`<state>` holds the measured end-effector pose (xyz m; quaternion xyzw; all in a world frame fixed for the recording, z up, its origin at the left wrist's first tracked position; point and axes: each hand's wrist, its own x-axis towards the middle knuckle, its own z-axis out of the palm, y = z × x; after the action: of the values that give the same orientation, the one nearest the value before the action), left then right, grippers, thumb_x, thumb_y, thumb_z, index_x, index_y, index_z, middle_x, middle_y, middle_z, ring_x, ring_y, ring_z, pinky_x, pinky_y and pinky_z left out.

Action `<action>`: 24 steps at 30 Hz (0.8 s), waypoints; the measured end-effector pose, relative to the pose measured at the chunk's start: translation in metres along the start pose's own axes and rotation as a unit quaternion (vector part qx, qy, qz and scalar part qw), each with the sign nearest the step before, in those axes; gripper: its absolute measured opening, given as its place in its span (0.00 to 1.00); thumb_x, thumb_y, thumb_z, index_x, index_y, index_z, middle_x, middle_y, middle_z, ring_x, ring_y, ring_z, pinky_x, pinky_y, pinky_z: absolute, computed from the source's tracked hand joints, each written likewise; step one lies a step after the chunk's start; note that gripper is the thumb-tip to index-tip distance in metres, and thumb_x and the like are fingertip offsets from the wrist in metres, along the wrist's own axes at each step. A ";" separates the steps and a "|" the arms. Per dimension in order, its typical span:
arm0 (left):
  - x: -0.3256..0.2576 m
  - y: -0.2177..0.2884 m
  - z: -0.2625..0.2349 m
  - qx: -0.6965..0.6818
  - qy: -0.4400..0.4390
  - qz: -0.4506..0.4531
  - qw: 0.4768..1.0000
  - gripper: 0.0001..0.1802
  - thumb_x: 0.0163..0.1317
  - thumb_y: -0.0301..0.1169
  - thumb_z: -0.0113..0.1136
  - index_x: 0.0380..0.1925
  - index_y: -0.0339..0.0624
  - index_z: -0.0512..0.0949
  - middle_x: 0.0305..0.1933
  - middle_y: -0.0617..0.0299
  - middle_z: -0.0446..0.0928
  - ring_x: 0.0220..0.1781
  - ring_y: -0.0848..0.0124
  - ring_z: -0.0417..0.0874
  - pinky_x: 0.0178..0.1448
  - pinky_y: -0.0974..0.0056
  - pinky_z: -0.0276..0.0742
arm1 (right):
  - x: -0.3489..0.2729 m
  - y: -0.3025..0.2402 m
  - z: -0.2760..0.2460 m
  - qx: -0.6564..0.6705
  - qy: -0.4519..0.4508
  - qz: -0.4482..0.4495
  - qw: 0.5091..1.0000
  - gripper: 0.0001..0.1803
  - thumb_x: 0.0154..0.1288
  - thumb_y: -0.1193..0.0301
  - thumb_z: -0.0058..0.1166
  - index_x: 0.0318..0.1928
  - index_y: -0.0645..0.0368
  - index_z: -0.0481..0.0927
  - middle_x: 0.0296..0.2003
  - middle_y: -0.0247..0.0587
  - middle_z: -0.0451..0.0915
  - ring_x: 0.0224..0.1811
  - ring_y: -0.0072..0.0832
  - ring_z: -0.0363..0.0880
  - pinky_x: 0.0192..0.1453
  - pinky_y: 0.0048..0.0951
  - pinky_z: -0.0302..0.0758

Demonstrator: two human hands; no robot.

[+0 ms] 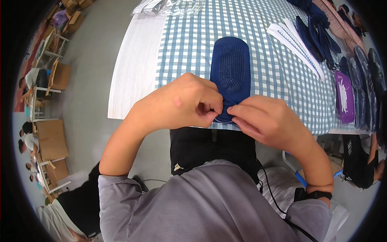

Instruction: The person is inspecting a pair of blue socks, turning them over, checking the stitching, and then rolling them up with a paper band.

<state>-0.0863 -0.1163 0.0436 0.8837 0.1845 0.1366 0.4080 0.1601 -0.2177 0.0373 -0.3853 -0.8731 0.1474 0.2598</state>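
Sock [230, 60], navy and grip-dotted, lies at the near edge of the table [135, 72], long axis pointing straight away from it. I see left hand [187, 103] and right hand [272, 119] equally close, each pinching the sock's near end.

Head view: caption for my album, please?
Left hand and right hand pinch the near end of a navy sock on a checked tablecloth.
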 end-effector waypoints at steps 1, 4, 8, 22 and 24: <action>0.001 0.000 0.000 0.012 -0.003 -0.003 1.000 0.06 0.54 0.17 0.71 0.33 0.36 0.88 0.31 0.59 0.86 0.31 0.67 0.89 0.34 0.65 0.85 | -0.001 -0.001 0.001 -0.026 0.011 -0.018 0.999 0.10 0.61 0.74 0.71 0.43 0.62 0.89 0.38 0.38 0.83 0.37 0.36 0.86 0.40 0.36 0.85; 0.006 0.002 -0.001 0.013 -0.010 -0.019 1.000 0.05 0.54 0.17 0.71 0.32 0.35 0.88 0.31 0.58 0.86 0.31 0.66 0.89 0.34 0.64 0.85 | 0.000 -0.006 0.001 -0.048 0.004 -0.011 0.999 0.10 0.62 0.74 0.71 0.43 0.63 0.88 0.36 0.38 0.82 0.36 0.36 0.85 0.40 0.36 0.85; 0.011 0.008 -0.006 0.018 -0.036 -0.044 0.998 0.05 0.54 0.17 0.70 0.31 0.35 0.88 0.30 0.56 0.85 0.31 0.65 0.90 0.35 0.63 0.85 | 0.000 -0.014 0.001 -0.088 -0.008 -0.007 0.996 0.07 0.63 0.73 0.69 0.39 0.64 0.87 0.34 0.39 0.80 0.35 0.36 0.83 0.39 0.36 0.84; 0.033 0.021 -0.013 0.098 -0.084 -0.128 0.983 0.07 0.53 0.17 0.70 0.33 0.34 0.88 0.30 0.53 0.88 0.32 0.62 0.90 0.38 0.62 0.85 | 0.030 -0.011 -0.017 0.023 -0.077 0.149 0.986 0.07 0.62 0.77 0.65 0.37 0.70 0.87 0.34 0.50 0.84 0.36 0.48 0.85 0.43 0.46 0.80; 0.031 0.020 -0.015 0.094 -0.077 -0.127 0.984 0.07 0.53 0.17 0.70 0.34 0.34 0.88 0.31 0.53 0.88 0.33 0.62 0.90 0.38 0.62 0.85 | 0.033 -0.015 -0.016 0.012 -0.079 0.169 0.982 0.07 0.62 0.78 0.65 0.38 0.70 0.87 0.34 0.51 0.85 0.35 0.48 0.85 0.43 0.45 0.80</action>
<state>-0.0597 -0.1046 0.0713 0.8953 0.2753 -0.0032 0.3502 0.1420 -0.2019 0.0683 -0.5112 -0.8115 0.2294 0.1659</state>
